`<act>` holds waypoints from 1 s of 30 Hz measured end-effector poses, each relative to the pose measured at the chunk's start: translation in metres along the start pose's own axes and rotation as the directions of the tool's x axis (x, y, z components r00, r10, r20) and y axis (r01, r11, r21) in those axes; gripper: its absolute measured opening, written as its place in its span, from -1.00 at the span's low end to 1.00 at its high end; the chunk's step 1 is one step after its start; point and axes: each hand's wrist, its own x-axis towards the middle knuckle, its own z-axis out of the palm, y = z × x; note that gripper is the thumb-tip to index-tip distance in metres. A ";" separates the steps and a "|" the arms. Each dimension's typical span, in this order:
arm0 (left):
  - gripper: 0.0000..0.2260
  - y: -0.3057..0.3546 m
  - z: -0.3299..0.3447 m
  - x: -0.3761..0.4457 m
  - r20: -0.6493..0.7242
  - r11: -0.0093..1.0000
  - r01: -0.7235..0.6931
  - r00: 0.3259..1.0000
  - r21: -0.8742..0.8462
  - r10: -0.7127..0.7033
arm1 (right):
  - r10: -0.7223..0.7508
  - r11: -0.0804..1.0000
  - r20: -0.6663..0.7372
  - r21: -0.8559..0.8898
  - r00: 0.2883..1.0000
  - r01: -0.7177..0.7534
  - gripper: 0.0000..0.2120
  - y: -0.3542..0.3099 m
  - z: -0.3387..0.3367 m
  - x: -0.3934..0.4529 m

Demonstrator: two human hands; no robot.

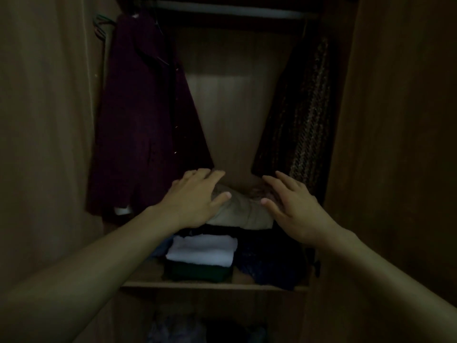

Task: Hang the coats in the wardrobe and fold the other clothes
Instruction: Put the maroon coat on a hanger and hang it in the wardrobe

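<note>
Inside the dim wardrobe a dark maroon coat [143, 115] hangs at the left of the rail [222, 9]. A brown patterned garment [304, 115] hangs at the right. On the shelf [212, 285] lies a folded beige garment [241, 211] at the back. My left hand [195, 196] rests on its left side with straight fingers. My right hand [291, 206] lies flat against its right side. In front of it sit a folded white piece [201, 250] on a dark green one [197, 272], with a dark blue folded piece [269, 261] beside them.
The wardrobe's wooden side walls [395, 144] close in on both sides. Green hangers [101, 27] hang at the rail's left end. Below the shelf, a lower compartment holds dim clothes [178, 328]. The back panel [230, 107] shows bare between the two hanging garments.
</note>
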 end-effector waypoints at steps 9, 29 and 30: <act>0.03 -0.011 0.046 -0.022 0.075 0.946 -0.214 0.968 -0.243 0.239 | 0.208 0.974 -0.075 -0.079 0.975 -0.214 -0.43 -0.032 -0.016 -0.083; -0.37 0.213 0.100 -0.123 0.071 0.635 -0.550 0.723 -0.542 0.687 | 0.735 0.544 -0.213 -0.381 0.643 -0.748 -0.38 -0.057 -0.094 -0.361; -0.32 0.233 0.102 -0.131 0.077 0.621 -0.578 0.696 -0.530 0.714 | 0.758 0.511 -0.225 -0.379 0.612 -0.772 -0.38 -0.056 -0.104 -0.383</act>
